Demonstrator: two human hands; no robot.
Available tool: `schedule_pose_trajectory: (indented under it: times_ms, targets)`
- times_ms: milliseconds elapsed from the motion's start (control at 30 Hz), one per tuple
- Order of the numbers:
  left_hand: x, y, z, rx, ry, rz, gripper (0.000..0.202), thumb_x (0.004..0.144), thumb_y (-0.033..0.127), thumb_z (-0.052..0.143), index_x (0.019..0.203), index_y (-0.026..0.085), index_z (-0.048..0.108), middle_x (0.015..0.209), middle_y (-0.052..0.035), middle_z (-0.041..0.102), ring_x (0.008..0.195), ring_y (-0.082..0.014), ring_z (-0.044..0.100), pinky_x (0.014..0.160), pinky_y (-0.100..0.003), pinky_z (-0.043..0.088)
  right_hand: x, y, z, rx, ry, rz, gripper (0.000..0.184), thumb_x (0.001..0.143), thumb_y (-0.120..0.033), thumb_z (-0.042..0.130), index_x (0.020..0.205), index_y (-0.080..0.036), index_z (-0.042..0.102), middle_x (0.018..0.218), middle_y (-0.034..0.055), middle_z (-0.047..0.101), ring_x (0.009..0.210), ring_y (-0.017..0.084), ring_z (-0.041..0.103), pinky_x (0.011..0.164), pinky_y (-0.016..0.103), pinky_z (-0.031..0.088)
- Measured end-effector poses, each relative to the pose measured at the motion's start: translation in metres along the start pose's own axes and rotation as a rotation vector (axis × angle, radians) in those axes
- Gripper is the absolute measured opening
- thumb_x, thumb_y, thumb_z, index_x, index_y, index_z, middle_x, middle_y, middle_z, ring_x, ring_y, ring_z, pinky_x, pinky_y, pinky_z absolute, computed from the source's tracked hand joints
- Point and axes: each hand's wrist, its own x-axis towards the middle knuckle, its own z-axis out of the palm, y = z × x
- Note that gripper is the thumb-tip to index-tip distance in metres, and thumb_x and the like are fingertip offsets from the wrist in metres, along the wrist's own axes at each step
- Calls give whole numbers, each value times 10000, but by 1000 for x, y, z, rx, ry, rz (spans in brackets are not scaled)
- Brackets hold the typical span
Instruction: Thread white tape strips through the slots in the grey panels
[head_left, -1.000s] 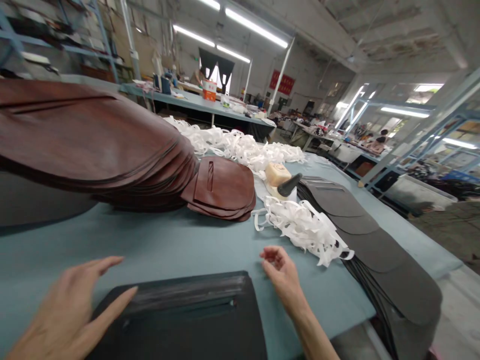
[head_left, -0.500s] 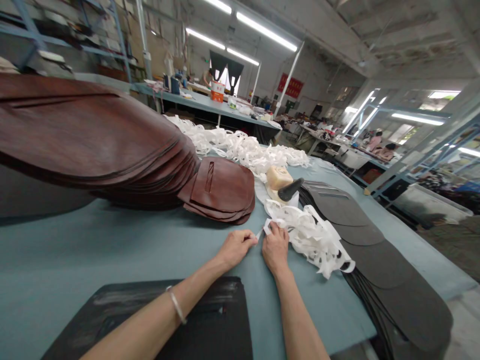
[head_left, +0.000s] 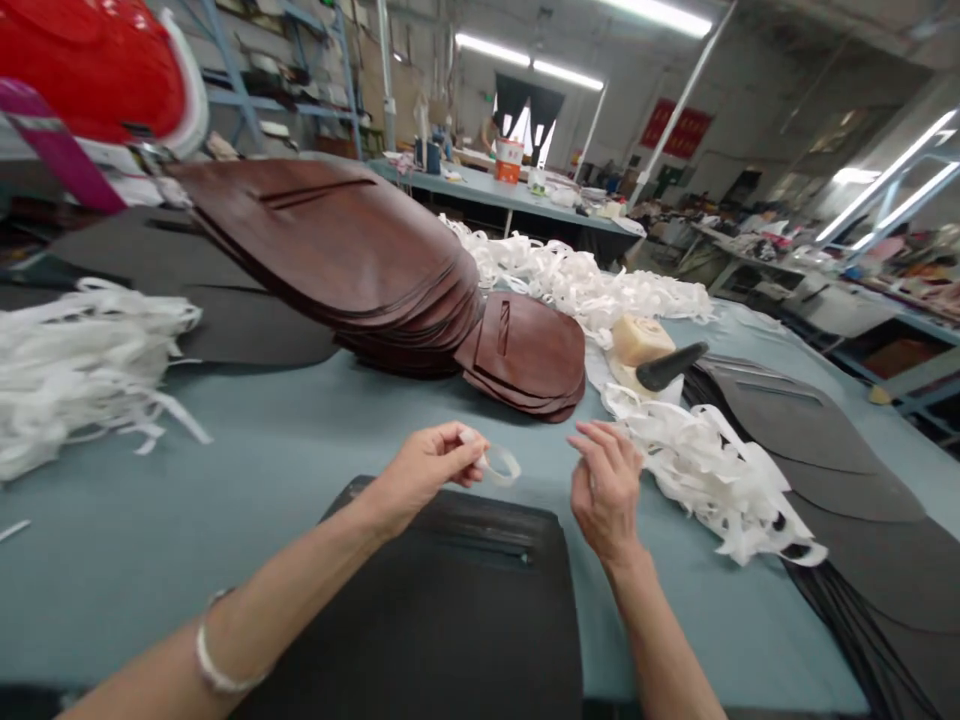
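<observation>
My left hand [head_left: 427, 475] pinches a small loop of white translucent strip [head_left: 499, 465] between thumb and fingers, above the near end of a black leather panel [head_left: 450, 610]. My right hand [head_left: 606, 490] is raised with its fingers apart, holding nothing visible. It is just left of a tangled heap of white strips [head_left: 697, 480]. Beyond my hands lies a stack of reddish-brown leather panels with slots [head_left: 525, 355]. My left forearm, with a pale bangle, crosses over the black panel.
The blue-grey table top [head_left: 225, 470] carries dark grey leather panels [head_left: 810, 430], a cream block [head_left: 637, 340] with a black handle [head_left: 671, 365], and more white strips [head_left: 75, 370] at left. A red object [head_left: 82, 70] hangs top left. Workbenches and people stand far off.
My hands have parted from the white heap, and the left now lifts a strip loop. The view has turned left, bringing the left strip bundle and red object into sight.
</observation>
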Motion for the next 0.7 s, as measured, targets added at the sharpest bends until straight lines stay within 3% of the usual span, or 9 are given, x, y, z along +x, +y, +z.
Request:
schedule_pose_trajectory:
  times_ms: [67, 167, 267, 367, 533, 600, 700]
  targets:
    - [-1, 4, 5, -74, -16, 11, 276, 778, 398, 692, 816, 145, 591, 737, 5, 604, 658, -89, 583, 628, -191, 469, 5, -39, -7, 195, -186, -96, 332, 857, -191, 499, 1186, -182, 540, 1133, 101, 619, 1119, 243, 515, 981, 432, 343]
    - [-7, 11, -9, -205, 101, 13, 278, 755, 374, 721, 870, 149, 605, 752, 9, 612, 664, -83, 606, 651, -187, 491, 5, -68, -16, 377, -389, -7, 170, 914, -271, 482, 995, -190, 607, 842, 37, 653, 816, 180, 583, 819, 330, 416]
    - [-22, 9, -40, -198, 241, -54, 289, 742, 364, 728, 897, 149, 614, 767, -5, 630, 694, -99, 626, 674, -203, 506, -6, -64, -27, 445, -527, 199, 229, 941, -324, 447, 869, -207, 630, 739, 7, 629, 701, 150, 565, 669, 256, 411]
    - [-44, -5, -69, -17, 267, -184, 326, 734, 394, 707, 933, 145, 634, 764, -23, 648, 703, -123, 627, 674, -228, 503, -24, -53, -32, 494, -662, 280, 279, 952, -343, 400, 912, -215, 644, 759, 10, 641, 712, 148, 582, 676, 243, 424]
    - [-70, -31, -93, 550, 336, -225, 314, 741, 452, 621, 838, 156, 655, 613, 7, 613, 560, -133, 570, 538, -224, 410, -57, -46, -21, 288, -609, 489, 329, 859, -494, 515, 713, -220, 626, 614, -5, 606, 563, 147, 545, 543, 242, 398]
    - [-73, -34, -99, 651, 356, -206, 298, 740, 457, 604, 783, 164, 635, 621, 15, 611, 546, -133, 568, 536, -226, 396, -65, -45, -15, 244, -581, 576, 364, 828, -551, 523, 700, -224, 621, 570, -13, 581, 521, 146, 524, 509, 242, 384]
    - [-71, -32, -104, 687, 344, -219, 273, 760, 435, 560, 764, 171, 626, 634, 15, 619, 582, -145, 594, 570, -230, 406, -70, -42, -10, 324, -594, 624, 370, 836, -559, 481, 843, -232, 655, 666, -2, 633, 609, 160, 582, 569, 237, 430]
